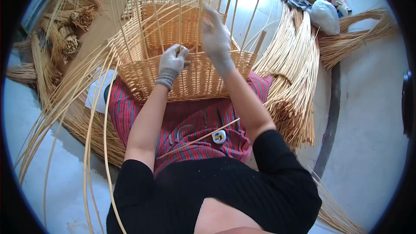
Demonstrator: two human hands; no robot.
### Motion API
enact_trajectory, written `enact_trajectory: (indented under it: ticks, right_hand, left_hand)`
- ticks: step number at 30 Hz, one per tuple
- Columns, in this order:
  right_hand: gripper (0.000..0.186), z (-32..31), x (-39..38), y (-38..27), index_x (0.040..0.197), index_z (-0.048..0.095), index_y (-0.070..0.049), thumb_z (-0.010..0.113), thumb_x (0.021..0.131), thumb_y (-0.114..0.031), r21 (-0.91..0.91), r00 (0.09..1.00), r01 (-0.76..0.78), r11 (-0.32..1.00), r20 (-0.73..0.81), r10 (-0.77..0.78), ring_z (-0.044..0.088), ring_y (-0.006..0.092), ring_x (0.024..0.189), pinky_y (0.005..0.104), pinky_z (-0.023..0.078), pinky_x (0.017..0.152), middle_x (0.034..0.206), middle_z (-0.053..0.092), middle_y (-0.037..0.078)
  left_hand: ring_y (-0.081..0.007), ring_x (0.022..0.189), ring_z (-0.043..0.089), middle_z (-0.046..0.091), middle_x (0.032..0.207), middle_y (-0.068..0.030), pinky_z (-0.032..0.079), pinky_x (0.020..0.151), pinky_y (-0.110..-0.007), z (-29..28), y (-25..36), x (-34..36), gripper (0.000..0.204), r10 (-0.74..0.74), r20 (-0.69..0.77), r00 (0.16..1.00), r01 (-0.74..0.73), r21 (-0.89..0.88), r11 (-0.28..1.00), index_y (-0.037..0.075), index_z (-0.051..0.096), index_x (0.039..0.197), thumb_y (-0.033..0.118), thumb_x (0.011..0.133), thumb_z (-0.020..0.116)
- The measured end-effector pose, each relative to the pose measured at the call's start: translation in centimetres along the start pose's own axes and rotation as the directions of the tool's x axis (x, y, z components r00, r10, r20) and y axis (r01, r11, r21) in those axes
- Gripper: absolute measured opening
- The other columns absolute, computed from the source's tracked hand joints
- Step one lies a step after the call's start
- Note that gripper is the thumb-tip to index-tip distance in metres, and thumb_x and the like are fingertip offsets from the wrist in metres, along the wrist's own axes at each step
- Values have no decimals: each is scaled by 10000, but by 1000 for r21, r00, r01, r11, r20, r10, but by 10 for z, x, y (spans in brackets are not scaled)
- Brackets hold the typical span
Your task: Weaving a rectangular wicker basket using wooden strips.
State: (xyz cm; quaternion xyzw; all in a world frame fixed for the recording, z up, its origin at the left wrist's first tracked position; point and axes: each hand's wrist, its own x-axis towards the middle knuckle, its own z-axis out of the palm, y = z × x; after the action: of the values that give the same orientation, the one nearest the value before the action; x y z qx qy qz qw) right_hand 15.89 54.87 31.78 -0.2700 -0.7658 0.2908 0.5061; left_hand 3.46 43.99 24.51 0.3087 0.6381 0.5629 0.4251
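A half-woven wicker basket rests across my lap, with tall upright rods rising from its near wall. My left hand, in a pale grey knit glove, is closed at the near rim around one upright willow rod. To its right and higher, my right hand, gloved alike, is raised above the rim with its fingers stretched upward. Its thumb side is close to another upright rod; whether it touches that rod is unclear. Long loose rods trail from the basket's left corner toward me.
A striped red cloth covers my lap, bearing a round white tape measure and a loose thin rod. Large bundles of rods lie at right, more bundles at left. A plastic bag sits far right.
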Motion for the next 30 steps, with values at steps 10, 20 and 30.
enact_trajectory:
  ticks: [10, 20, 30]
  right_hand:
    - [246, -59, -87, 58, 1350, 451, -88, 441, 1164, -249, 480, 914, -289, 828, -119, 388, 698, 150, 760, 268, 497, 636, 817, 720, 69]
    - [142, -133, -73, 64, 1173, 520, -92, 622, 1080, -119, 541, 844, -373, 754, -138, 517, 736, 166, 909, 281, 505, 599, 969, 741, 70]
    - [671, -85, 46, 39, 1636, 361, -84, 545, 1000, 26, -114, 992, -28, 993, 122, 42, 684, 180, 980, 399, 501, 1053, 1079, 730, 102]
  left_hand:
    - [-181, 790, 708, 743, 947, -95, 601, 725, -331, 2, 42, 12, 437, 190, -65, 980, -128, 531, 838, 31, 707, 1056, 424, 917, 839]
    - [-308, 860, 753, 771, 1083, -121, 581, 807, -447, 28, 65, -18, 501, 471, -494, 731, -259, 437, 861, 119, 680, 1195, 535, 933, 775]
    - [-167, 727, 609, 728, 859, -72, 529, 740, -349, 99, 7, 25, 274, 117, -30, 993, -93, 426, 900, 44, 719, 976, 304, 1056, 685]
